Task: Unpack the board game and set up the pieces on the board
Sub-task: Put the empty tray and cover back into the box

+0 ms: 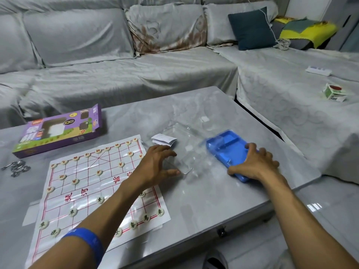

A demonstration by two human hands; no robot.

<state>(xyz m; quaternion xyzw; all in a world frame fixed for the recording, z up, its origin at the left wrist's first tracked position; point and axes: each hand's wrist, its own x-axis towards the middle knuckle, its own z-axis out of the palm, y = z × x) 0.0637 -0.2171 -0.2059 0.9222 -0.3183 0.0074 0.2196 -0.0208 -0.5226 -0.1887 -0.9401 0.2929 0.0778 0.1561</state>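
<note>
Here the right hand (254, 165) holds the near end of the blue plastic tray (228, 150), whose long axis runs away leftward across the desk (194, 195). The left hand (157, 164), fingers spread wide, hovers over clear plastic wrap (184, 152) just right of the paper xiangqi board (93, 191), where round pieces (100, 200) sit.

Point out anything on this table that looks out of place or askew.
The board sheet lies skewed to the table edge, its near end overhanging. A metal ring puzzle sits beside it, unrelated to the game. The purple box lies open-flapped.

Metal rings (16, 167), dark cushion (252, 29), sofa (116, 74)
</note>
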